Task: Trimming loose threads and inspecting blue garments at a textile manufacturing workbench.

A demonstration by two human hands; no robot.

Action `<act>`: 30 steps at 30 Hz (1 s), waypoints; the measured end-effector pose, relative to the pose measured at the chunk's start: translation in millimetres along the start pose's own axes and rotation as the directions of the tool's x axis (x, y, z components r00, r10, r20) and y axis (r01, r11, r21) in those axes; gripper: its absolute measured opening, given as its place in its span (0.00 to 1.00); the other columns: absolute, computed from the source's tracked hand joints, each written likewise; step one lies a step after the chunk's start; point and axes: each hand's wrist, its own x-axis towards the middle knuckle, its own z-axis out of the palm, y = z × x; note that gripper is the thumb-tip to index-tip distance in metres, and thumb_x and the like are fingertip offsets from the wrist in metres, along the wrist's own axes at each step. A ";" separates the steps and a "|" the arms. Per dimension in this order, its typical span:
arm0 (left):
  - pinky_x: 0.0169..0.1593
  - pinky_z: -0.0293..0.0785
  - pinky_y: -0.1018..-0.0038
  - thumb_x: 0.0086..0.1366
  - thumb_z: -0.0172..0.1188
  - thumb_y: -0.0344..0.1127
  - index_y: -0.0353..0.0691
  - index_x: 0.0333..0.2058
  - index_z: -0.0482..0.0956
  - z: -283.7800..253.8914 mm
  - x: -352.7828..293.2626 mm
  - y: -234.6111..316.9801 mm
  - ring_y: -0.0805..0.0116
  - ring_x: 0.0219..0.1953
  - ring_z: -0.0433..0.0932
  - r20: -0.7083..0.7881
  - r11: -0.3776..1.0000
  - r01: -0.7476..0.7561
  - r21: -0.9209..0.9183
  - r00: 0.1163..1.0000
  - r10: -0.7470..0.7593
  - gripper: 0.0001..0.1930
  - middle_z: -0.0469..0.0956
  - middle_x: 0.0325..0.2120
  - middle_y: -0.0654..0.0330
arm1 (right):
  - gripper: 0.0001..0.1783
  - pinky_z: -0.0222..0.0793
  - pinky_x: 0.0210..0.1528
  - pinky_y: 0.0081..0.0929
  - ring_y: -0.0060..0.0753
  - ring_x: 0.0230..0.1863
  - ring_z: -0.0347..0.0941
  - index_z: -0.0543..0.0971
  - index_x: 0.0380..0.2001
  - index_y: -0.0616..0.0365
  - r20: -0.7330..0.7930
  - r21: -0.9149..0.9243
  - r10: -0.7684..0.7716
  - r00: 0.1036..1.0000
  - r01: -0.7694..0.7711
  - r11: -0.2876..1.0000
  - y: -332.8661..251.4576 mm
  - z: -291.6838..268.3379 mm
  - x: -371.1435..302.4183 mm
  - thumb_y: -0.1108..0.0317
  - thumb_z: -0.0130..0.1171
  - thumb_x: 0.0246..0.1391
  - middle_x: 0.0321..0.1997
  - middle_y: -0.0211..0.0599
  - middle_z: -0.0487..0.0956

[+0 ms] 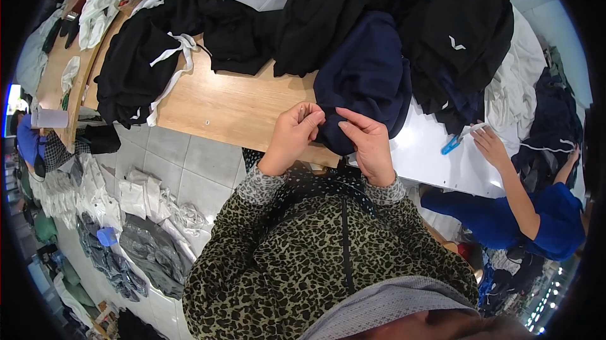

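Observation:
A dark navy garment (366, 75) lies bunched over the front edge of the table, its lower part hanging in front of me. My left hand (295, 135) is closed at its left edge, thumb and fingertips pressed together; what is pinched there is too small to make out. Over the garment's lower part, my right hand (371, 144) curls thumb and fingers inward, facing the left hand. The tips of its thumb and forefinger lie close together against the navy cloth, and anything thin between them cannot be made out.
Black garments (246, 37) are heaped along the far side of the wooden table (221, 103). At right, a co-worker's hand (489, 144) is by blue snips (451, 145) on a white tabletop (423, 144). Plastic-wrapped clothes (154, 251) cover floor at left.

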 end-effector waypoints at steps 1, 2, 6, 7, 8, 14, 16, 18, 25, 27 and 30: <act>0.21 0.57 0.86 0.65 0.53 0.33 0.36 0.32 0.73 -3.8 0.6 -0.8 0.84 0.19 0.63 0.000 1.000 -0.001 0.001 1.000 0.001 0.06 0.70 0.20 0.70 | 0.15 0.66 0.43 0.10 0.14 0.36 0.71 0.76 0.46 0.67 0.002 -0.013 -0.012 1.000 0.012 1.000 0.6 0.8 0.1 0.79 0.56 0.53 0.38 0.31 0.78; 0.20 0.57 0.86 0.65 0.53 0.34 0.36 0.33 0.73 -8.4 1.8 -3.5 0.84 0.19 0.63 0.031 0.998 0.031 -0.053 0.999 -0.029 0.07 0.70 0.21 0.69 | 0.15 0.66 0.43 0.10 0.14 0.36 0.71 0.76 0.46 0.67 0.003 -0.012 -0.013 1.000 0.013 1.000 1.4 1.5 0.2 0.79 0.56 0.53 0.38 0.31 0.78; 0.25 0.62 0.86 0.63 0.56 0.32 0.36 0.33 0.74 -15.7 0.0 -1.6 0.84 0.21 0.65 0.022 0.987 0.044 -0.158 0.999 -0.041 0.05 0.69 0.21 0.70 | 0.15 0.64 0.39 0.09 0.11 0.34 0.69 0.77 0.46 0.66 0.005 -0.088 -0.075 0.997 0.075 0.993 3.2 1.9 0.8 0.79 0.56 0.53 0.35 0.27 0.77; 0.25 0.62 0.86 0.63 0.56 0.32 0.36 0.33 0.74 -13.9 -1.5 -2.5 0.84 0.21 0.65 0.021 0.986 0.043 -0.159 0.999 -0.040 0.05 0.69 0.21 0.70 | 0.15 0.63 0.38 0.08 0.10 0.33 0.68 0.77 0.46 0.65 0.005 -0.117 -0.094 0.996 0.094 0.989 3.3 2.4 0.8 0.79 0.56 0.53 0.34 0.26 0.77; 0.26 0.63 0.86 0.62 0.57 0.32 0.36 0.33 0.74 -9.7 -3.7 -4.5 0.83 0.22 0.65 -0.021 0.991 -0.118 0.067 0.993 0.120 0.05 0.69 0.21 0.70 | 0.15 0.63 0.38 0.08 0.10 0.33 0.68 0.77 0.46 0.65 0.007 -0.118 -0.093 0.996 0.093 0.989 2.9 3.4 0.5 0.79 0.56 0.53 0.34 0.26 0.77; 0.21 0.57 0.86 0.62 0.58 0.33 0.38 0.32 0.75 -10.2 -2.6 -5.4 0.84 0.18 0.63 -0.161 0.979 -0.026 -0.200 0.987 -0.006 0.05 0.69 0.20 0.69 | 0.16 0.60 0.34 0.07 0.08 0.31 0.64 0.77 0.46 0.64 0.022 -0.171 -0.066 0.998 0.069 0.983 2.7 5.6 -0.2 0.79 0.57 0.51 0.31 0.21 0.74; 0.17 0.49 0.86 0.65 0.53 0.33 0.38 0.28 0.72 -20.7 3.2 -2.3 0.85 0.14 0.56 -0.140 0.894 -0.019 -0.449 0.989 -0.049 0.07 0.66 0.18 0.70 | 0.17 0.58 0.32 0.07 0.08 0.30 0.63 0.77 0.46 0.63 0.029 -0.142 -0.115 0.993 0.118 0.983 3.0 5.0 1.6 0.80 0.57 0.51 0.30 0.19 0.72; 0.17 0.50 0.86 0.64 0.54 0.33 0.37 0.29 0.73 -21.4 0.3 0.1 0.85 0.14 0.57 -0.105 0.961 0.044 -0.272 0.992 -0.075 0.07 0.67 0.18 0.70 | 0.18 0.58 0.33 0.06 0.08 0.31 0.63 0.77 0.47 0.63 0.023 -0.130 -0.123 0.992 0.125 0.984 2.6 4.2 1.7 0.80 0.57 0.50 0.29 0.19 0.71; 0.19 0.53 0.87 0.63 0.57 0.33 0.34 0.32 0.75 -9.1 -8.8 -4.5 0.86 0.18 0.61 -0.010 0.994 -0.091 0.066 0.996 0.092 0.07 0.70 0.22 0.70 | 0.17 0.58 0.33 0.06 0.08 0.31 0.63 0.77 0.46 0.62 0.071 -0.236 -0.076 0.995 0.091 0.967 -0.6 10.9 -0.1 0.80 0.56 0.51 0.30 0.19 0.72; 0.19 0.52 0.87 0.63 0.57 0.33 0.34 0.32 0.74 -12.0 -7.8 0.1 0.87 0.18 0.61 0.007 1.000 0.026 -0.012 1.000 -0.026 0.07 0.70 0.22 0.70 | 0.16 0.58 0.32 0.07 0.08 0.29 0.62 0.78 0.45 0.62 0.080 -0.260 -0.073 0.994 0.091 0.961 -0.9 9.4 0.6 0.80 0.56 0.50 0.35 0.21 0.72; 0.23 0.58 0.87 0.63 0.57 0.33 0.36 0.33 0.75 -13.4 -7.7 2.2 0.88 0.20 0.61 0.052 0.993 0.093 -0.074 0.995 -0.089 0.06 0.71 0.23 0.72 | 0.16 0.58 0.30 0.07 0.08 0.27 0.61 0.78 0.44 0.62 0.117 -0.323 -0.148 0.982 0.178 0.929 4.9 5.6 4.6 0.80 0.57 0.49 0.45 0.24 0.71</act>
